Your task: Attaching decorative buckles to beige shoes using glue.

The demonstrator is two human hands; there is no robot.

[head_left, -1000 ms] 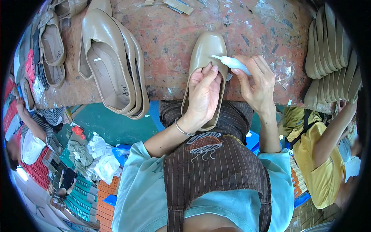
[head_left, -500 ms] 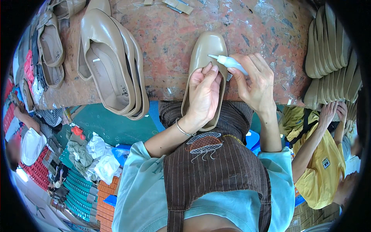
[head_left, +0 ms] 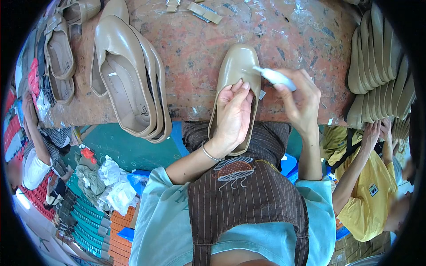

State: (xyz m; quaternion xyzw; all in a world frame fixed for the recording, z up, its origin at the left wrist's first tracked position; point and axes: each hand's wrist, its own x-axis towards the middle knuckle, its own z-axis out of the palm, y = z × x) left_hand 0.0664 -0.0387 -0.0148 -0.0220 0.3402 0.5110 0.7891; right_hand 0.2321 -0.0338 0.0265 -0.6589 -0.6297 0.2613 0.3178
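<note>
A shiny beige slip-on shoe point(head_left: 238, 61) lies toe-away at the table's near edge, its heel jutting over my lap. My left hand point(head_left: 232, 111) grips its opening, thumb and fingertips pinched at the front of the throat line. My right hand point(head_left: 301, 98) is closed around a small white squeeze bottle point(head_left: 279, 79) with a narrow nozzle. The nozzle points left, its tip over the right side of the toe; whether it touches the leather I cannot tell. A small pale tab point(head_left: 262, 94) shows beside the shoe, right of my left fingers.
Nested beige shoes point(head_left: 133, 82) stand at the left of the worn reddish table point(head_left: 191, 57); strapped shoes point(head_left: 59, 57) lie farther left. Beige strap pieces point(head_left: 205, 13) sit at the back. Stacked shoe parts point(head_left: 377, 53) fill the right edge. A person in yellow point(head_left: 370, 195) works at right, another at left.
My right hand has drawn the bottle to the right, its nozzle leaving the middle of the toe for the shoe's right side. My left hand keeps its grip on the shoe.
</note>
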